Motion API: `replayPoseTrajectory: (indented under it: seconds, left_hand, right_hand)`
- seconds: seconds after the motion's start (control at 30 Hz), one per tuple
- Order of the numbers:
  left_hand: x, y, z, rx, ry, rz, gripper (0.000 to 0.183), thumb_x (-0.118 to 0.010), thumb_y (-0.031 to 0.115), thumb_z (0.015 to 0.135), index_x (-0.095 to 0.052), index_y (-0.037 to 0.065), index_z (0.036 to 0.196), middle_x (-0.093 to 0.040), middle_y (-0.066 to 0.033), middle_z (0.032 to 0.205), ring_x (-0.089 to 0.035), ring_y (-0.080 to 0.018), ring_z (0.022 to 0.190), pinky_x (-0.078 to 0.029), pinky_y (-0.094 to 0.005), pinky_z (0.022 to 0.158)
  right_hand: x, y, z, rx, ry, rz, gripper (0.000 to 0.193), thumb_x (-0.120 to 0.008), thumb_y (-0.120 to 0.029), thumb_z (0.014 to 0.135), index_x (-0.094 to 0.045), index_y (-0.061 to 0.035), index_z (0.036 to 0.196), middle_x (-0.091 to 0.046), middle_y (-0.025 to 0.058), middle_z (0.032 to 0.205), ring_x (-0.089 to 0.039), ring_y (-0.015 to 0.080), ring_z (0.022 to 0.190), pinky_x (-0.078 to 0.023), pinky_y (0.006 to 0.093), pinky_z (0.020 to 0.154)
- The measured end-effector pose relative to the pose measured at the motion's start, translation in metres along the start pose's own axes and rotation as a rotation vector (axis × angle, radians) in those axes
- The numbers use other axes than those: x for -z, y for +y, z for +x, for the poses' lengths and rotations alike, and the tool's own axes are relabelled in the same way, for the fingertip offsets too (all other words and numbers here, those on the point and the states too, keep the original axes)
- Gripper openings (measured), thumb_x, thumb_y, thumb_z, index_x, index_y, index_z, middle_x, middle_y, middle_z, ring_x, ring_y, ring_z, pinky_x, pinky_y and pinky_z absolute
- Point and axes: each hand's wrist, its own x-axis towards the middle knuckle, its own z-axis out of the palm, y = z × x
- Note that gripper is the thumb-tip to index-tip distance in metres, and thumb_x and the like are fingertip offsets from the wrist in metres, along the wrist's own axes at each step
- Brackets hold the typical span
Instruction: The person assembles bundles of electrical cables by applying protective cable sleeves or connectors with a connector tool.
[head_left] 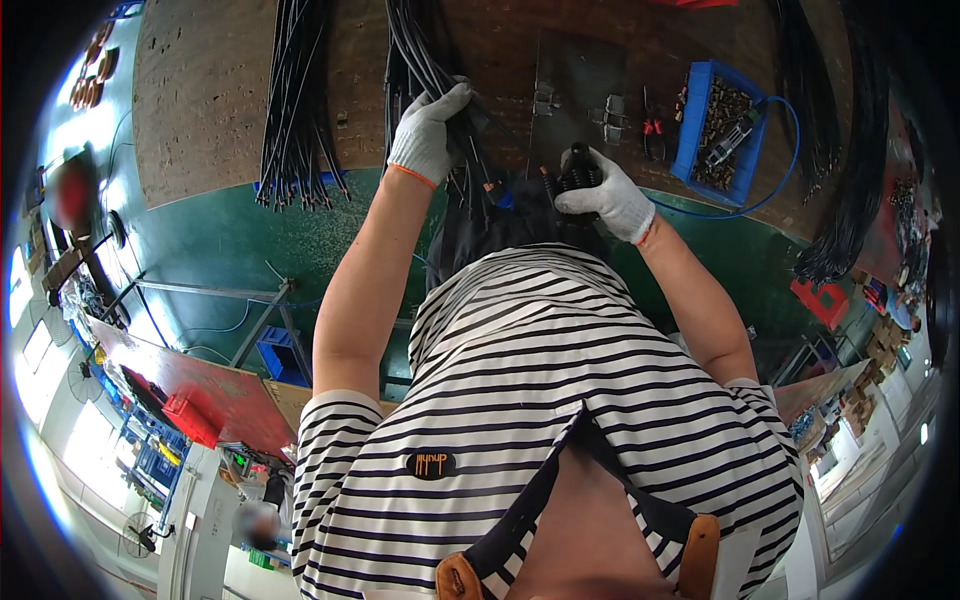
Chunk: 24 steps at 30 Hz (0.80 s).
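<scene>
My left hand (430,130), in a white knitted glove with an orange cuff, is closed around several black cables (415,45) that hang over the near edge of the workbench. Bare copper-coloured tips show on some cable ends below it. My right hand (612,203), gloved the same way, grips a black ribbed piece (578,172) close to the bench edge. Whether this is one piece or several, I cannot tell. A single cable end with a copper-coloured tip (545,172) lies just left of the right hand.
Another black cable bundle (297,100) hangs left, and more cables (850,190) hang far right. A blue bin (686,150) of small brass-coloured fittings holds a metal tool (730,140) on a blue hose (797,140). Red-handled tools (652,128) lie beside it on the wooden workbench (200,110).
</scene>
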Motion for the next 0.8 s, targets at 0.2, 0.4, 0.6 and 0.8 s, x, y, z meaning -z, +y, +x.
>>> replayPoseTrajectory:
  seconds: [0.2, 0.4, 0.6, 0.8]
  left_hand:
    - [0.001, 0.012, -0.001, -0.029, 0.021, 0.157, 0.022, -0.081, 0.010, 0.094, -0.072, 0.001, 0.113, -0.076, -0.0060, 0.095, -0.074, -0.0173, 0.079, -0.062, -0.0325, 0.071]
    - [0.004, 0.022, -0.007, -0.001, 0.046, 0.223, 0.022, -0.081, 0.008, 0.092, -0.073, -0.002, 0.111, -0.076, -0.0088, 0.095, -0.074, -0.0173, 0.077, -0.061, -0.0314, 0.069]
    - [0.037, 0.013, 0.000, 0.024, 0.059, 0.436, 0.028, -0.079, 0.019, 0.095, -0.074, -0.002, 0.111, -0.076, -0.0079, 0.094, -0.071, -0.0155, 0.079, -0.059, -0.0317, 0.072]
    - [0.074, 0.023, -0.007, -0.032, 0.159, 0.533, 0.030, -0.066, 0.033, 0.107, -0.072, 0.004, 0.109, -0.068, -0.0006, 0.086, -0.060, -0.0109, 0.069, -0.049, -0.0287, 0.064]
  right_hand:
    - [-0.032, -0.027, 0.018, 0.214, -0.005, -0.790, 0.052, -0.088, -0.013, 0.080, -0.062, -0.0035, 0.124, -0.070, 0.0070, 0.101, -0.068, 0.0153, 0.100, -0.055, 0.0337, 0.090]
    - [-0.046, -0.005, 0.050, 0.087, -0.104, -0.205, 0.056, -0.089, -0.008, 0.077, -0.064, 0.0003, 0.127, -0.074, 0.0072, 0.113, -0.068, 0.0193, 0.106, -0.054, 0.0337, 0.098]
    - [-0.082, -0.015, 0.095, 0.024, -0.051, 0.049, 0.051, -0.089, -0.001, 0.076, -0.066, -0.0039, 0.122, -0.071, 0.0024, 0.105, -0.067, 0.0157, 0.101, -0.054, 0.0321, 0.096]
    - [-0.092, -0.020, 0.208, 0.148, 0.164, -0.070, 0.053, -0.093, -0.007, 0.072, -0.066, -0.0034, 0.117, -0.068, 0.0005, 0.103, -0.066, 0.0170, 0.100, -0.053, 0.0342, 0.096]
